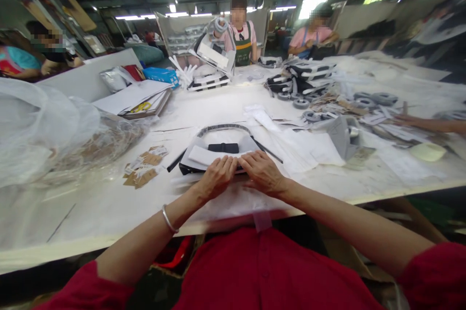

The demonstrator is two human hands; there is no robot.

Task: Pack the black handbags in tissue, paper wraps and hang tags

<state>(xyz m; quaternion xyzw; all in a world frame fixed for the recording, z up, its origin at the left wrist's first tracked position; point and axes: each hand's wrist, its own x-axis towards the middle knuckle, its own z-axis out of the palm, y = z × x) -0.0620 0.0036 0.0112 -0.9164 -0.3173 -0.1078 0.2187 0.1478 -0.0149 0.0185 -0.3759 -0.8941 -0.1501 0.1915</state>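
Note:
My left hand (216, 176) and my right hand (262, 171) lie side by side, fingers curled down onto the near edge of a flat white-and-black packet (207, 155) on the table (109, 203). A black bow (223, 147) sits on the packet's white card just beyond my fingertips. A grey headband (224, 128) arches over the far side of the packet. A clear plastic sleeve (233, 201) lies under my wrists. Whether the fingers pinch anything is hidden.
Brown and white paper tags (143, 169) lie to the left. A big clear plastic bag (43, 130) fills the far left. White paper sheets (313, 147) and grey rolls (371, 101) spread to the right. Other workers sit across the table, with stacked packets (209, 79) between.

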